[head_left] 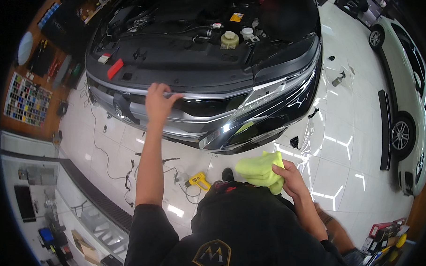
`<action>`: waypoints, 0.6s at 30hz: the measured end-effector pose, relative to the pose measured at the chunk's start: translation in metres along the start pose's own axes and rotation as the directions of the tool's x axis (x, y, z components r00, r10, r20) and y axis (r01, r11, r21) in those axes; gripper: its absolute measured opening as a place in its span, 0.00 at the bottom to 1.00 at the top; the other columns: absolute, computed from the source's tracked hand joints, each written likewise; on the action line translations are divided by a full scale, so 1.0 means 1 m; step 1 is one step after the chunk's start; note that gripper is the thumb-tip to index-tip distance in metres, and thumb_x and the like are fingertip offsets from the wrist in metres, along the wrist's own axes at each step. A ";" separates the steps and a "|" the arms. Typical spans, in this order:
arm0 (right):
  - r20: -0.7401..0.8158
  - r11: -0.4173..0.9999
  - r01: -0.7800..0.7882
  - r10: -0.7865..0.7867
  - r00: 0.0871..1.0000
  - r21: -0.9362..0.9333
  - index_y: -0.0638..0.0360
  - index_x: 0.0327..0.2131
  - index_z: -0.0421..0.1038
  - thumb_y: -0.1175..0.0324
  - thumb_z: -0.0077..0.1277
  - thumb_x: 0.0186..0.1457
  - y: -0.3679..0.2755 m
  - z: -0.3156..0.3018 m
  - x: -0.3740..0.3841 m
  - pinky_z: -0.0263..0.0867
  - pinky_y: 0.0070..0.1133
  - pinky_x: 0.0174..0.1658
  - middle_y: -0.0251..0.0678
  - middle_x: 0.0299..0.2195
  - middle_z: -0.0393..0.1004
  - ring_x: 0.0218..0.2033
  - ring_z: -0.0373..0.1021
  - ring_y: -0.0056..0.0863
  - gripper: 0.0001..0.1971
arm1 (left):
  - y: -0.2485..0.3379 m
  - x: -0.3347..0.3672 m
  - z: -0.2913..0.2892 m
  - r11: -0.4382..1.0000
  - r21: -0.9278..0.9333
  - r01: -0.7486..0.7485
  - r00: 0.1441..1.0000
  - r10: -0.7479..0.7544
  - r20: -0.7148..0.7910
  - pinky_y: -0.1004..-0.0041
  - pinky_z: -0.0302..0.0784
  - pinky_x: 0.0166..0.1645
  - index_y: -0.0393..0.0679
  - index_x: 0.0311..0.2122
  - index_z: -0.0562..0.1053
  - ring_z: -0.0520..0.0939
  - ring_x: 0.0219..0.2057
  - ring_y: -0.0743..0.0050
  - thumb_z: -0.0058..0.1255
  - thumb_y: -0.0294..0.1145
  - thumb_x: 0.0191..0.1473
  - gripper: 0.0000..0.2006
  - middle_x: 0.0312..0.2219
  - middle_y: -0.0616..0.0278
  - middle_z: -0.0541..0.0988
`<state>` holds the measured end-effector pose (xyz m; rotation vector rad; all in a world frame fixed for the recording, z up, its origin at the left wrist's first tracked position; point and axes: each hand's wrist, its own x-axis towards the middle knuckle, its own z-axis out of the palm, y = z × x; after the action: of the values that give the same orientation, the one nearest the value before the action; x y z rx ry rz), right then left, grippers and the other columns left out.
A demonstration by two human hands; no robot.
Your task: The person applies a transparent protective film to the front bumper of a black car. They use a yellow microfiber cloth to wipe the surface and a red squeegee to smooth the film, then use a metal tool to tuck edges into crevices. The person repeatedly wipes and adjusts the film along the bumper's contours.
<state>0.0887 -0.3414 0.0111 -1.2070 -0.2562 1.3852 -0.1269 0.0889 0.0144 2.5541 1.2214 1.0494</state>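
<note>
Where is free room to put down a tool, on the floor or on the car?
A wide patch is the tiled floor between the black scraps and the long black strip beside the white car. The black car's front cover is mostly bare right of the red block. The floor with the yellow heat gun and black wiring is crowded.

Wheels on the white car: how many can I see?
2: near wheel, toward the picture's right edge; far wheel, above it. Any on the far side are hidden.
</note>
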 end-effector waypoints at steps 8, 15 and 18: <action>0.156 0.994 -0.104 0.108 0.982 -0.033 0.71 0.56 0.73 0.68 0.55 0.67 -0.048 -0.030 0.047 0.72 0.25 0.55 0.42 0.50 0.80 0.49 0.78 0.27 0.18 | 0.025 -0.095 -0.034 0.933 -0.231 0.275 0.935 -0.316 -0.161 0.67 0.73 0.39 0.38 0.38 0.79 0.77 0.33 0.65 0.63 0.30 0.59 0.07 0.32 0.60 0.76; 0.333 0.950 -0.203 0.275 0.902 -0.235 0.69 0.56 0.74 0.68 0.56 0.67 -0.074 -0.067 0.099 0.72 0.25 0.55 0.39 0.49 0.81 0.48 0.78 0.25 0.18 | 0.198 -0.102 0.006 0.931 -0.141 0.337 0.922 -0.297 0.248 0.62 0.76 0.37 0.44 0.59 0.75 0.80 0.34 0.57 0.59 0.30 0.57 0.23 0.36 0.55 0.75; 0.377 0.903 -0.258 0.384 0.843 -0.344 0.66 0.52 0.76 0.67 0.57 0.66 -0.083 -0.075 0.121 0.73 0.23 0.52 0.36 0.45 0.82 0.46 0.78 0.23 0.15 | 0.257 -0.081 0.032 0.953 0.010 0.304 0.912 -0.294 0.284 0.59 0.78 0.40 0.47 0.69 0.65 0.79 0.37 0.52 0.59 0.30 0.54 0.36 0.39 0.52 0.71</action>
<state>0.2273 -0.2559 -0.0178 -1.1906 -0.6038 1.9739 0.0226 -0.1359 0.0455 2.2891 1.4353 0.6094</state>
